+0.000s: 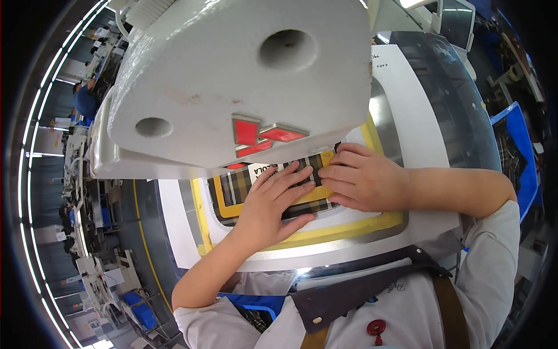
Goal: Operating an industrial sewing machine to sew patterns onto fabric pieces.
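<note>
My left hand (263, 212) lies palm down, fingers stretched out over a dark plaid fabric piece (235, 189). A yellow-orange frame (229, 210) borders the fabric, and a white label (256, 173) with black lettering shows beside my left fingers. At the right end of the fabric is my right hand (367, 179), its fingers bent and drawn together with their tips down by the frame. A small dark bit shows at its upper fingertips; what they hold, if anything, is hidden. The big white machine head (232, 75) covers the far side of the work.
Yellow tape (349, 228) edges the opening in the white sheet (427, 134) on the metal table (453, 96). A blue bin (526, 168) with plaid pieces stands at right, another blue container (256, 305) below the table edge. A person (85, 100) sits far left among machines.
</note>
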`<state>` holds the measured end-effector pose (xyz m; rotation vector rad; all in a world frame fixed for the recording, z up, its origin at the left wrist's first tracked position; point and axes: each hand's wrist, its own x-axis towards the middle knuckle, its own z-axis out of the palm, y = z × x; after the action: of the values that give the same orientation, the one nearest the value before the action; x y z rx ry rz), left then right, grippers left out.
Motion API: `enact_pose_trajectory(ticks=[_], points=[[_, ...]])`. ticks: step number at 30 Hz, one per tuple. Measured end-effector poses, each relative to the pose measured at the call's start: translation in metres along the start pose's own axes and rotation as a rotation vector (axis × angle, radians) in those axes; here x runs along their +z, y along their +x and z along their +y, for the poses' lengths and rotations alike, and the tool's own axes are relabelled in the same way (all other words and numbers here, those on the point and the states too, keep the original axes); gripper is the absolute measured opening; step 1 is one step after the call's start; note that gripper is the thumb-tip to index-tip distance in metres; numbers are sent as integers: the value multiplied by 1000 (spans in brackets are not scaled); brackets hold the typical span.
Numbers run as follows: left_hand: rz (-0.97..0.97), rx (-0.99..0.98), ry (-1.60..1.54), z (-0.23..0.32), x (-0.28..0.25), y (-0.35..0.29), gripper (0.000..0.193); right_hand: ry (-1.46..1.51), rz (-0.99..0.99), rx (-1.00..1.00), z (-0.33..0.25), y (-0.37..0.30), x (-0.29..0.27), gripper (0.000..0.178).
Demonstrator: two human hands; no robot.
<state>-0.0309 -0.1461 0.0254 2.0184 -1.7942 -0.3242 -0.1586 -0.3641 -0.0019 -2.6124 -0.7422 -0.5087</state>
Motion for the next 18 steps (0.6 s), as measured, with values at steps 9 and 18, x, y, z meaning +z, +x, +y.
enact_pose_trajectory(ticks=[9, 18], points=[[39, -29, -9, -20, -5, 14, 48, -39, 157, 18, 24, 6, 3, 16], [133, -84, 155, -39, -6, 19, 46, -67, 204, 69, 35, 19, 0, 13]])
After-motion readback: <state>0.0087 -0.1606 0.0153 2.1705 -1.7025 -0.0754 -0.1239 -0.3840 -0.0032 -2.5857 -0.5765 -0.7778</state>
